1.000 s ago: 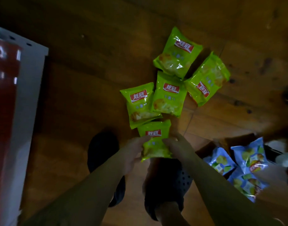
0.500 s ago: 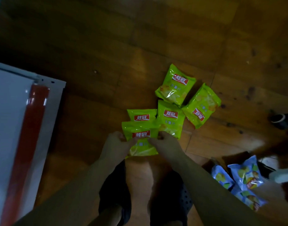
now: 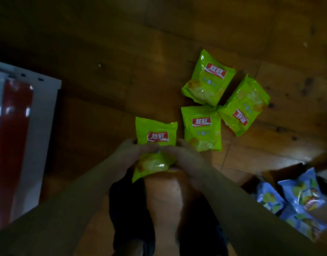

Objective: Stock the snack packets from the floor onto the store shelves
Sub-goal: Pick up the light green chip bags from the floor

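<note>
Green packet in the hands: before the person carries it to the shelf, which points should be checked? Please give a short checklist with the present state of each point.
1. Grip on the held green packet: the left hand and the right hand pinch it at its middle. Ok.
2. One packet or a stack in the hands: cannot tell.
3. All green packets picked up: not ok. Three loose green packets lie on the floor.
4. Shelf in view, at the left: ok.
5. Free room on the shelf: cannot tell.
</note>
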Action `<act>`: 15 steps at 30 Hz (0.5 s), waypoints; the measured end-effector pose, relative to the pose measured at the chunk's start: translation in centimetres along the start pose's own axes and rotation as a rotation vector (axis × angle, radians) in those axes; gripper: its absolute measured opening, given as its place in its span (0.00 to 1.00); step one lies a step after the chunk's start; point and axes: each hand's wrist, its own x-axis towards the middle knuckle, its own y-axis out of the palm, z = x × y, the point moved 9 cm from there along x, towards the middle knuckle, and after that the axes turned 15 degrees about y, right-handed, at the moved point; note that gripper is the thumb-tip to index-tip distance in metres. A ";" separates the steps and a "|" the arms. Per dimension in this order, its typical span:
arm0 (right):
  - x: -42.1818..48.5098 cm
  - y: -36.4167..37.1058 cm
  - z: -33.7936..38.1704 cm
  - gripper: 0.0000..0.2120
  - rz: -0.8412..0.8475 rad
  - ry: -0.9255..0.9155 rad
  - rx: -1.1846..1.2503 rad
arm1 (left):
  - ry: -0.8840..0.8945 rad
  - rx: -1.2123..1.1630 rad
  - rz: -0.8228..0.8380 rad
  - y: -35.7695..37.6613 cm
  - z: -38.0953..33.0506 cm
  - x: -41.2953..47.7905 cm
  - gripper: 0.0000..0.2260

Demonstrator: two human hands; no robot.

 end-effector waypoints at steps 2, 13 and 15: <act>-0.8 -0.2 -0.2 0.26 -0.060 -0.002 0.012 | 0.014 -0.004 0.047 0.1 -1.4 -0.6 0.17; -5.6 -8.4 2.9 0.41 -0.086 -0.165 0.142 | 0.112 -0.173 0.137 8.1 -7.9 -2.1 0.14; -4.7 -9.5 3.2 0.36 -0.102 -0.197 0.094 | 0.163 -0.140 0.091 9.4 -7.7 -0.7 0.17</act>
